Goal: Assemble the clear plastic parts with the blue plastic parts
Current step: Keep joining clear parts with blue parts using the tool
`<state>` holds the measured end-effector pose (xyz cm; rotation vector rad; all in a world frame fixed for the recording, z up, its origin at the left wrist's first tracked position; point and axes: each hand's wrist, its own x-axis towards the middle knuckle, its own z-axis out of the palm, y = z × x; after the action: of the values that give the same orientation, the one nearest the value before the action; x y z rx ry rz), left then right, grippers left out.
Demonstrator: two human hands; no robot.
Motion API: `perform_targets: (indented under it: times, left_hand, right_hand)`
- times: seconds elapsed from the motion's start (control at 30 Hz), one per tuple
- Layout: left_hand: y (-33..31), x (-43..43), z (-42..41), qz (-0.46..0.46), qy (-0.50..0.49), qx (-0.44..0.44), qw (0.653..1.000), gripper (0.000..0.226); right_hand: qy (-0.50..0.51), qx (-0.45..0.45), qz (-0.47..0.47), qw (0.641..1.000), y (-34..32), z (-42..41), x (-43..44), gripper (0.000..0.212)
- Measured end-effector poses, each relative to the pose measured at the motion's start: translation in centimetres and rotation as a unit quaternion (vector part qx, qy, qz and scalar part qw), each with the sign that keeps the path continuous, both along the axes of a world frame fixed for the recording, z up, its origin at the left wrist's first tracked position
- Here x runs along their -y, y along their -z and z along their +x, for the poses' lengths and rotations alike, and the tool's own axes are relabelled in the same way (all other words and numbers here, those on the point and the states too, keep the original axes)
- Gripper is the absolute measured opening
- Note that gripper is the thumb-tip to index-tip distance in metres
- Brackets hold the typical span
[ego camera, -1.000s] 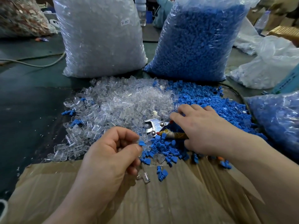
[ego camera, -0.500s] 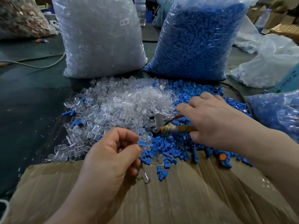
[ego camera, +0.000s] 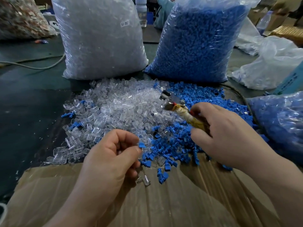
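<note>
Head view.

Left hand (ego camera: 113,154): low centre, above the cardboard sheet (ego camera: 172,203); fingers curled in, thumb and forefinger pinching one blue part (ego camera: 142,145) at the near edge of the piles. Something clear seemed to sit inside the curled fingers; too blurred to tell what.

Right hand (ego camera: 229,133): right of centre, closed around the tape-wrapped handle of the pliers (ego camera: 188,115); metal head tilted up and to the left, raised above the spot where the two piles met.

Pile of clear parts (ego camera: 118,108): loose on the dark counter (ego camera: 24,104), left and centre, a few blue pieces scattered in it.

Pile of blue parts (ego camera: 206,97): touching the clear pile on its right, spilling onto the near cardboard.

Single clear part (ego camera: 146,180): on the cardboard, just beside the left hand.

Bag of clear parts (ego camera: 100,38): upright behind the clear pile, small white label near the top.

Bag of blue parts (ego camera: 196,40): upright behind the blue pile, beside the first bag.

Second blue bag (ego camera: 282,122): far right, partly cut off.

White cable (ego camera: 32,66): on the counter, far left.
</note>
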<state>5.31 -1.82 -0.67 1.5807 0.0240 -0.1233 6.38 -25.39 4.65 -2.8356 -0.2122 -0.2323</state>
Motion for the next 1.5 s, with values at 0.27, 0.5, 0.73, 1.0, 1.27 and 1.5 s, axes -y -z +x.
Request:
perform_targets:
  times: [0.27,0.5,0.73,1.0,1.27,1.5]
  left_hand:
    - [0.3,0.0,0.1,-0.018,-0.013,0.023,0.999,0.033]
    - [0.5,-0.2,0.1,-0.056,-0.016,0.078,0.995,0.025]
    - [0.4,-0.7,0.2,-0.110,-0.010,0.101,0.989,0.016]
    - [0.4,-0.8,-0.1,-0.070,-0.005,0.144,0.987,0.014]
    - [-0.1,-0.5,-0.5,-0.060,-0.008,0.148,0.987,0.017]
    - [-0.3,-0.8,-0.4,-0.050,-0.021,0.150,0.987,0.014]
  right_hand:
    - [0.065,0.015,0.066,0.996,0.8,-0.6,-0.7,0.041]
    - [-0.057,0.044,0.038,0.997,0.2,-2.5,-1.7,0.036]
    - [-0.078,0.003,-0.032,0.996,1.0,-3.4,-2.5,0.046]
    - [-0.092,0.006,-0.026,0.995,1.3,-3.4,-2.4,0.049]
    - [-0.089,0.010,-0.042,0.995,1.3,-3.3,-3.0,0.048]
    - [-0.078,0.031,-0.012,0.996,1.4,-3.2,-2.7,0.044]
